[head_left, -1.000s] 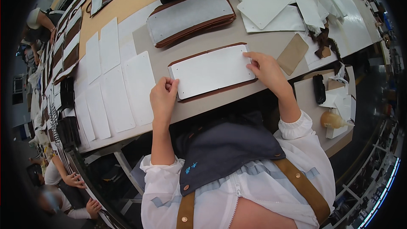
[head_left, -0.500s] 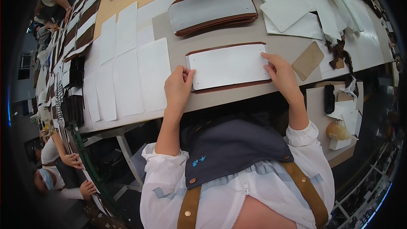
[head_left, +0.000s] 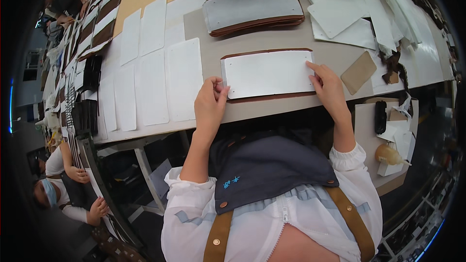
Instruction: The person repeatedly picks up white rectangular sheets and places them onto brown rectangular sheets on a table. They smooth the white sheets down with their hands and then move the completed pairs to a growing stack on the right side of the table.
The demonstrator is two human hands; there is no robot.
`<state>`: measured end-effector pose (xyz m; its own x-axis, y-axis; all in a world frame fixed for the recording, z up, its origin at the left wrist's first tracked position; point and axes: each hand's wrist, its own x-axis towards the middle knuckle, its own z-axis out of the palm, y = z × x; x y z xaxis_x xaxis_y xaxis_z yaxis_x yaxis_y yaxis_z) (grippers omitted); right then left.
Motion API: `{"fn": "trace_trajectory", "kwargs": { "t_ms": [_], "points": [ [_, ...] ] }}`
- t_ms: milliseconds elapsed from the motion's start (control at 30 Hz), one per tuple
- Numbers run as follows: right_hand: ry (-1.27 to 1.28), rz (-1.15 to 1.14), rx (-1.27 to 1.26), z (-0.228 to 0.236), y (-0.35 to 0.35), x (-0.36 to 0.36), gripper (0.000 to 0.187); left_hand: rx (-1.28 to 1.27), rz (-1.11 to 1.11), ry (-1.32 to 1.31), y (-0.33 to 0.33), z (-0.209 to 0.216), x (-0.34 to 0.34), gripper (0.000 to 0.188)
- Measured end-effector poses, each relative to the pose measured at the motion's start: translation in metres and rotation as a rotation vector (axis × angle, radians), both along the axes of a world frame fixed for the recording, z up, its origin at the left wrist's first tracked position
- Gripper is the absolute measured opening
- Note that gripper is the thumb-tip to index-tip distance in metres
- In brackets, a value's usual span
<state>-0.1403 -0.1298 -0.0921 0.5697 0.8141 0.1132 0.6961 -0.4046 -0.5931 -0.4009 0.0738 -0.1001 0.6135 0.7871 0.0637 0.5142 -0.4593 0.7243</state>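
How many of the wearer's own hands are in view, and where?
2: left hand at the left end of the white panel, right hand at its right end.

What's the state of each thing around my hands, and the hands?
White rectangular panel: flat, atop brown-edged piece
Left hand: curled, at panel's left edge
Right hand: index finger extended, at panel's right edge
Brown-edged stack: layers piled, slightly uneven
Tan card: lying flat
Squeeze bottle: nozzle pointing right

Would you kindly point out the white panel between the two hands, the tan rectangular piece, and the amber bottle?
White panel [head_left: 269,74], head view: middle of its top face.
Tan rectangular piece [head_left: 358,73], head view: middle of its flat upper surface.
Amber bottle [head_left: 387,154], head view: its rounded body.
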Motion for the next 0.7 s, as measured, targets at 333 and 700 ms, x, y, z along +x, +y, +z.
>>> {"fn": "trace_trajectory", "kwargs": {
  "t_ms": [333, 700],
  "points": [
    [-0.16, 0.01, 0.01, -0.004, 0.001, -0.008, 0.037, 0.126, -0.074, -0.042, -0.013, -0.007, -0.007, 0.031],
    [-0.193, 0.135, 0.211, -0.005, 0.021, -0.054, 0.041, 0.106, -0.049, -0.094, -0.014, -0.007, -0.011, 0.023]
  ]
}}
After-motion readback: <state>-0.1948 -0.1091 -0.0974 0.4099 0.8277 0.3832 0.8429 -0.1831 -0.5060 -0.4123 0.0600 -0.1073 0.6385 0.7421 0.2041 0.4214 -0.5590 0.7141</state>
